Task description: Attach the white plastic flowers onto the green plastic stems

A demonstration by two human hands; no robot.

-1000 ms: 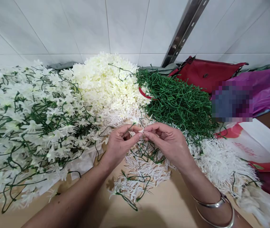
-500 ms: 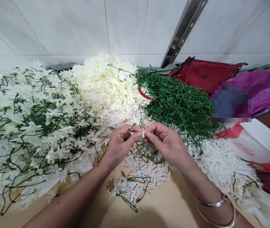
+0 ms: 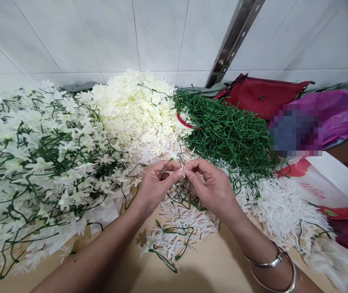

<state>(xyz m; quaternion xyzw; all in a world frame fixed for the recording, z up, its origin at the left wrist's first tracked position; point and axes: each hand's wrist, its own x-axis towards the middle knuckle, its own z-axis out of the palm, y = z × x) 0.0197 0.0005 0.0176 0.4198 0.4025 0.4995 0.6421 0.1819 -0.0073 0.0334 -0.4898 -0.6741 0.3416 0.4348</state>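
My left hand (image 3: 157,183) and my right hand (image 3: 213,185) meet fingertip to fingertip at the middle of the view. Between them they pinch a small white artificial flower (image 3: 182,171), mostly hidden by the thumbs and fingers. A thin green stem shows by my left index finger. Under the hands lie white stamen strands (image 3: 189,219) with a few green stems (image 3: 169,264) among them. Just beyond the fingers rises a heap of cream flower heads (image 3: 137,110), beside a dense pile of green stems (image 3: 225,130).
Assembled white flowers on green stems (image 3: 45,162) are heaped at the left. More white stamens (image 3: 287,211) lie at the right, near a red and white bag (image 3: 329,187). A red purse (image 3: 265,95) and a purple plastic bag (image 3: 342,110) stand by the tiled wall.
My right fingertips have shifted slightly left, closer against my left ones, covering more of the small white flower. The piles lie as before.
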